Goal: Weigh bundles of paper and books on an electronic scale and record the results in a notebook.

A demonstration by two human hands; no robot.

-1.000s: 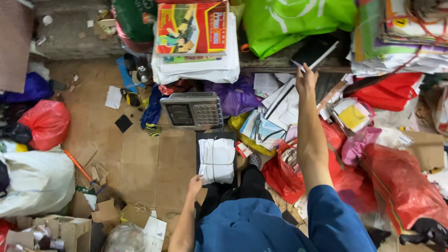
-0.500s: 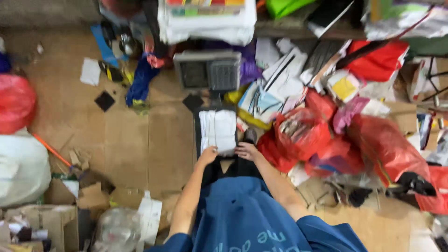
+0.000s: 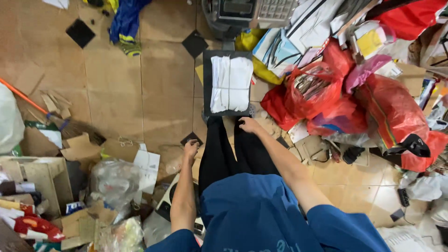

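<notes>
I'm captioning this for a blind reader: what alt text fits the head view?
A tied white bundle of folded cloth lies on a dark scale platform on the tiled floor; just below it the right hand reaches out, the left hand hangs beside black trousers, and red plastic bags crowd the right.

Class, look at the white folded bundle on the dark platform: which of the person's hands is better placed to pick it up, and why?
Probably the right hand: it rests near the platform's front edge, just below the white bundle. The left hand hangs lower, beside the leg, farther away.
</notes>
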